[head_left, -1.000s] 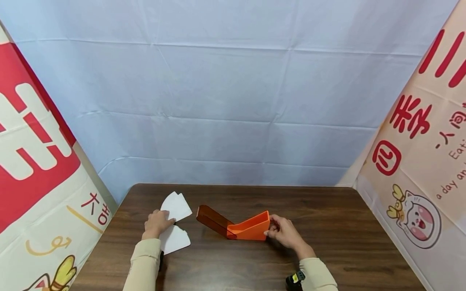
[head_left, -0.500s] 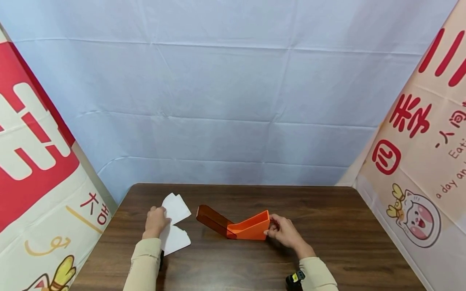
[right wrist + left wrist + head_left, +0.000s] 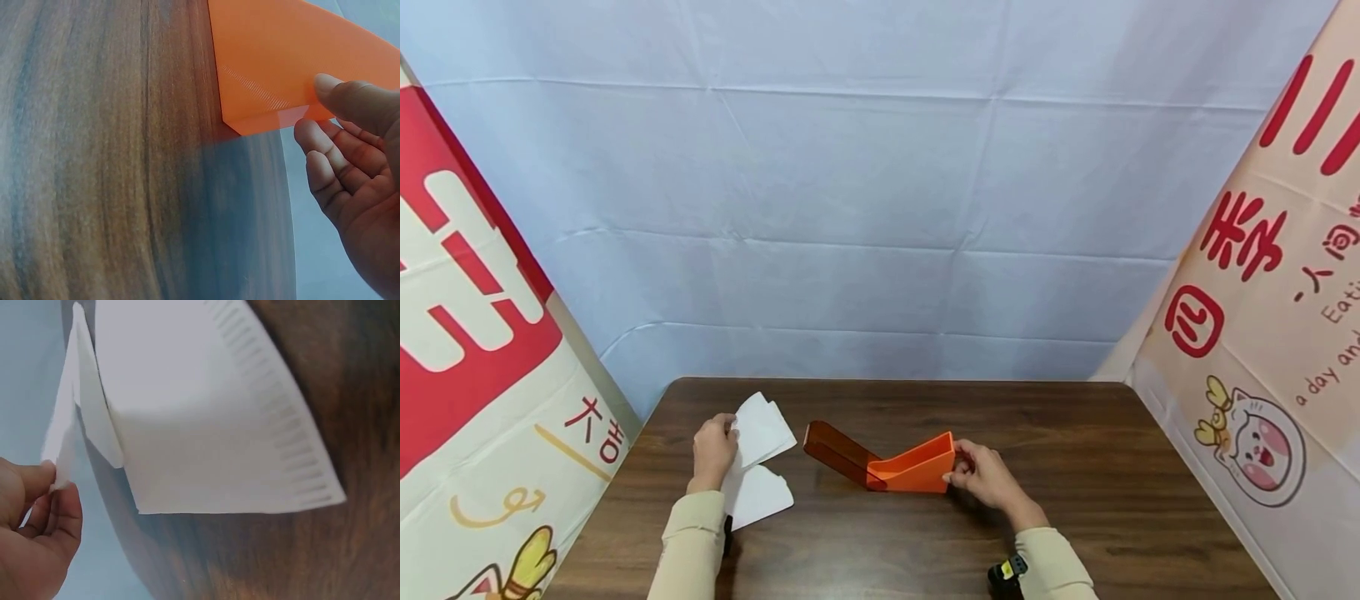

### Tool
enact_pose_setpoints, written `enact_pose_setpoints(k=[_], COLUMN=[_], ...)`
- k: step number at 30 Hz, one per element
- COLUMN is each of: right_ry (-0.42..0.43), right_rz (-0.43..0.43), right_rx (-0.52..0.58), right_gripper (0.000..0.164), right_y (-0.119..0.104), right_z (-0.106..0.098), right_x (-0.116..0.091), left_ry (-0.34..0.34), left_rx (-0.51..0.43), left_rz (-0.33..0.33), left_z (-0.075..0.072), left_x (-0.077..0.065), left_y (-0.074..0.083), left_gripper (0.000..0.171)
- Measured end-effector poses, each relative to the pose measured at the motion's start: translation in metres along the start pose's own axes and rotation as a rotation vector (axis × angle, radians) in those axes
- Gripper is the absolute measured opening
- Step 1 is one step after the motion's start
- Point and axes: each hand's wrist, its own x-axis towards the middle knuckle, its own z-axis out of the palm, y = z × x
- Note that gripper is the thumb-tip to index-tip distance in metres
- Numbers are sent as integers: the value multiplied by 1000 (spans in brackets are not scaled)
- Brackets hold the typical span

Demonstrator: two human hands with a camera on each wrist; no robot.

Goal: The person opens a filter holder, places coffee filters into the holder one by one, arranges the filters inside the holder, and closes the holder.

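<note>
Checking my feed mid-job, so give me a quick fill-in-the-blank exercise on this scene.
1. The left hand pinches paper that is ____ in colour.
2. The box held by the right hand is ____ in colour.
3. The brown see-through flap slants up from the box towards the ____ hand.

Missing words: white; orange; left.

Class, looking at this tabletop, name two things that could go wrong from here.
The left hand pinches the upper white paper near its edge, so it might slip or crease. The brown flap juts from the orange holder toward that paper, which could catch on it if carried across.
</note>
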Motion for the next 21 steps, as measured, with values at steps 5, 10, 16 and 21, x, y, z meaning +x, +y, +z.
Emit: enact_pose_setpoints(k=[5, 10, 16, 21], right_ry=[-7, -2, 0, -1], right_rz=[7, 5, 12, 11], right_rx=[9, 8, 5, 2], right_gripper=[33, 32, 32, 32], right_y=[0, 0, -2, -2], right_z=[0, -1, 0, -1], right_x=[0, 0, 0, 0], left_ry=[48, 96, 96, 80], left_rx=[-64, -82, -77, -96], left_rz=[-40, -60, -77, -102], left_z=[-2, -4, -6, -7], left_x=[1, 4, 3, 2], left_y=[2, 4, 7, 8], left_gripper=[16, 10, 10, 10])
